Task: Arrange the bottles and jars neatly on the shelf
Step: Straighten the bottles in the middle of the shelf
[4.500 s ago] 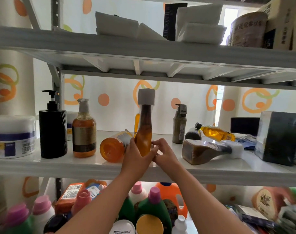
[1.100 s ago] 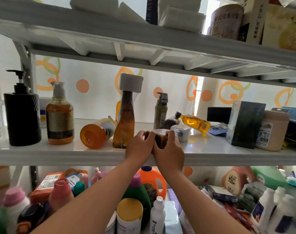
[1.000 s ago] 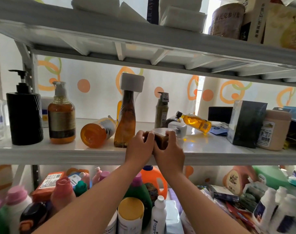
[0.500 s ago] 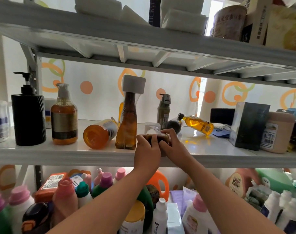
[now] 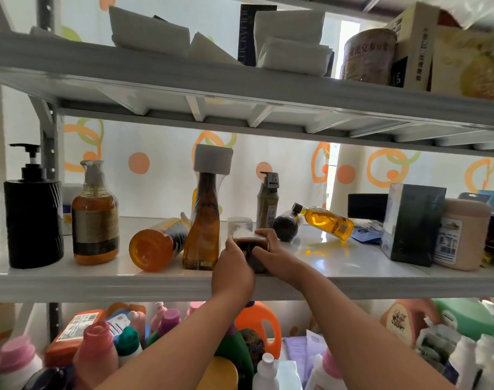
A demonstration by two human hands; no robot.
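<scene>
My left hand (image 5: pixel 234 266) and my right hand (image 5: pixel 274 256) both clasp a dark brown bottle (image 5: pixel 250 240) with a pale cap, tipped on the middle shelf (image 5: pixel 99 282) near its front edge. Just left of it a tall amber bottle (image 5: pixel 202 229) with a grey square cap stands upright. An orange bottle (image 5: pixel 155 246) lies on its side beside that. Further left stand an amber pump bottle (image 5: pixel 95 218) and a black pump bottle (image 5: pixel 33 212). Behind my hands are an olive pump bottle (image 5: pixel 268 201), a small dark bottle (image 5: pixel 285 228) and a tilted yellow oil bottle (image 5: pixel 327 223).
A dark box (image 5: pixel 411 223) and a beige jar (image 5: pixel 462 235) stand at the shelf's right. The upper shelf (image 5: pixel 240 83) holds white packs, a tin and cartons. Below, many detergent bottles (image 5: pixel 257 327) crowd the lower shelf.
The dark brown bottle, lying on its side at the right 4.5 s ago, has been brought left to beside the tall amber bottle. Both hands have tilted it upward.
</scene>
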